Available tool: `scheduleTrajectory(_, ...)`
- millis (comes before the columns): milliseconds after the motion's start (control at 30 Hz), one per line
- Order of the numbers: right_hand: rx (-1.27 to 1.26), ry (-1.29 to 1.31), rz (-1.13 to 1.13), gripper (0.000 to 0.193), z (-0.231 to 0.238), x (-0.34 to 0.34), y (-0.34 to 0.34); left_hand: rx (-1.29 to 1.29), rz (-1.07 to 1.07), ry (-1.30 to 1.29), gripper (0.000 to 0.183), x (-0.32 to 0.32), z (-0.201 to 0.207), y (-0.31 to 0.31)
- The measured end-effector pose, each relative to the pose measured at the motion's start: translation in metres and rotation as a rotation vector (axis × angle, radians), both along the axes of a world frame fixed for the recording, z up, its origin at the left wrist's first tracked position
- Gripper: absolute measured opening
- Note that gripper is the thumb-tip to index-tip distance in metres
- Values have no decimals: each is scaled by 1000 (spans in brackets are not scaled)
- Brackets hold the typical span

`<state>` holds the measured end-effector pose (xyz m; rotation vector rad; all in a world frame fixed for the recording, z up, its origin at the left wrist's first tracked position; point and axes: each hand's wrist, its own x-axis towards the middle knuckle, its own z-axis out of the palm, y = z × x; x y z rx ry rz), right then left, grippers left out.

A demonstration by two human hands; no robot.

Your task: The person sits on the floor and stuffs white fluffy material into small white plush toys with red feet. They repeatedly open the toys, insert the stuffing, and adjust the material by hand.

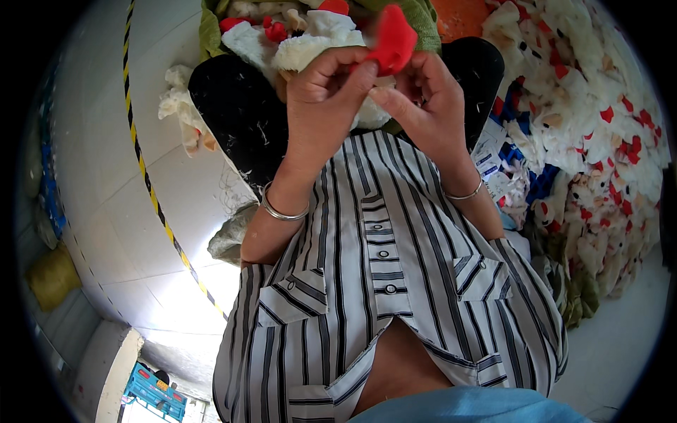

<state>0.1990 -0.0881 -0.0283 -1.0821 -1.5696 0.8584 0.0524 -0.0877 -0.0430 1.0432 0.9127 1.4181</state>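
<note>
A small, soft red fabric piece (395, 44) is held up between my two hands, above my lap. My left hand (326, 93) pinches its lower left edge between thumb and curled fingers. My right hand (431, 95) is closed at its right edge, fingers bent and thumb pointing inward; its exact grip is partly hidden. The upper end of the red piece is smeared by motion. Below and beyond my hands, white plush pieces (319, 39) with several red bits lie heaped in a green sack (421, 20) between my knees.
A large pile of white plush pieces (564, 106) with red bits spreads along the right. An orange item (460, 17) sits at the far edge. On the left, yellow-black tape (144, 169) runs along the tiled floor, near a loose white plush scrap (180, 99).
</note>
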Motion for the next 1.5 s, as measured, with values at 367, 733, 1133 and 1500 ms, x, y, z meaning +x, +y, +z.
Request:
scheduleTrajectory(367,-35,-198,-68,15,-1,20,9,158,-27,53,11,-7,5,-3)
scheduleTrajectory(733,-89,97,74,19,3,9,6,126,-53,57,13,1,6,-7)
scheduleTrajectory(1133,-64,39,17,11,4,11,7,217,-73,249,8,0,6,-4)
scheduleTrajectory(1500,-195,163,279,21,23,23,0,335,-130,219,19,-12,9,-1)
